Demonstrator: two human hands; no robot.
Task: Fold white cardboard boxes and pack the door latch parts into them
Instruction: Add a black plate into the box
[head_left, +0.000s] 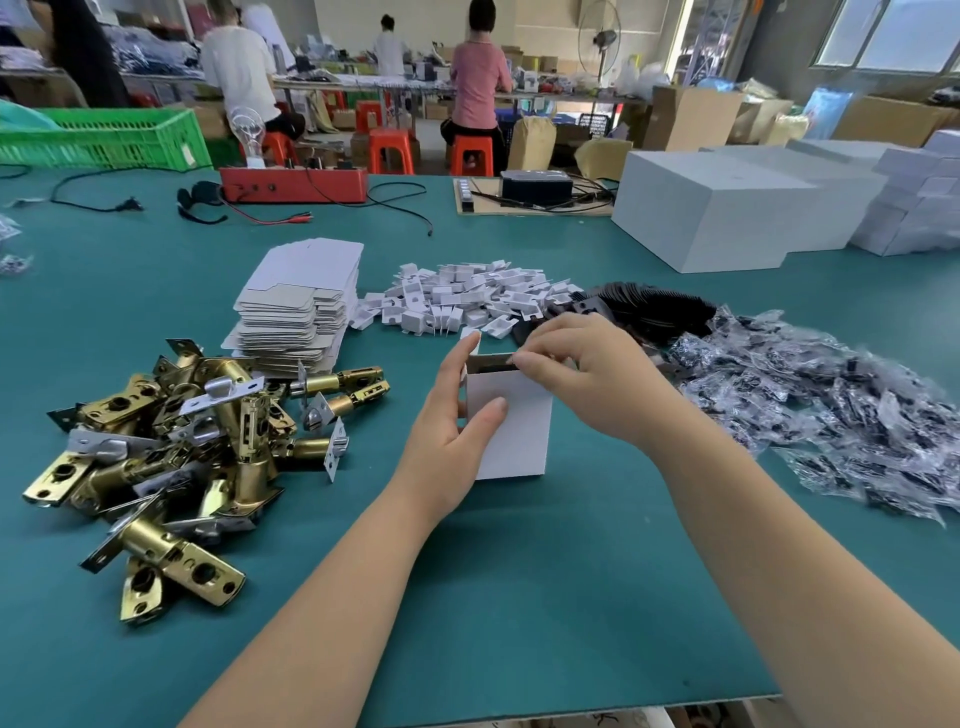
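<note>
- A small white cardboard box (511, 421) is stood upright on the green table (519, 597), between the two hands.
- The box is gripped by the left hand (452, 431), thumb on the near face and fingers curled along its left side.
- The box's open top is reached by the right hand (587, 374), whose fingertips are pinched at the rim; what is pinched cannot be told, though something dark is seen inside.
- A heap of brass door latches (171, 452) is seen to the left, a stack of flat box blanks (296, 312) behind it.
- White folded inserts (462, 301), black plates (644, 306) and bagged screws (831, 410) are spread behind and to the right.
</note>
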